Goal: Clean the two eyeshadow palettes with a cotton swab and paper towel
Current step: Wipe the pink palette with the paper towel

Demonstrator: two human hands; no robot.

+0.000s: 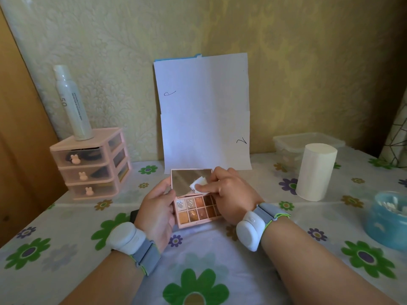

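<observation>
Eyeshadow palette (196,211), open just above the table, long axis left-to-right, mirror lid (189,181) upright: left hand (157,213) grips its left end, right hand (229,194) presses a folded paper towel (198,183) to the mirror's lower right.

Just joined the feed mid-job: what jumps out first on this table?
Dead centre, the left hand holds an open pink eyeshadow palette while the right hand presses a paper towel piece on its mirror. A white paper roll stands at right.
</observation>
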